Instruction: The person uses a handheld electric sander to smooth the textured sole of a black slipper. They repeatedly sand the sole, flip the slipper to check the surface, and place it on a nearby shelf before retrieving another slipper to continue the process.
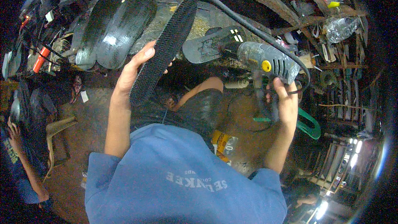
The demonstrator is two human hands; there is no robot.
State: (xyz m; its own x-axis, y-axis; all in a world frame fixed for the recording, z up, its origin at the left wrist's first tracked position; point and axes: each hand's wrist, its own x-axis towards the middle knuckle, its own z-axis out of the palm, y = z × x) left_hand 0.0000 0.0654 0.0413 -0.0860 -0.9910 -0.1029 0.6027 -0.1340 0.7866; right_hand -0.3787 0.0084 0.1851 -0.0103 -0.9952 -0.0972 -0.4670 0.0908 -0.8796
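My left hand [134, 64] is closed round a black shoe sole [166, 49], which stands tilted with its herringbone tread facing me. The thumb presses one edge, and fingertips show at the other. My right hand [285, 93] grips the handle of a grey heat gun [265, 60] with a yellow dial and side vents. Its dark nozzle points left, toward the sole, with a gap between them. From the gun's back a thick black cord [244, 24] loops up across the view. Behind the nozzle a grey sandal-shaped sole [202, 49] lies on the workbench [143, 41].
Several glossy black soles [118, 31] lie on the bench's left side, near an orange-handled tool [41, 59]. A green plastic piece [309, 124] is beside my right forearm. Below sits a yellow box [225, 142] on the floor. Another person's arm [31, 170] shows at far left.
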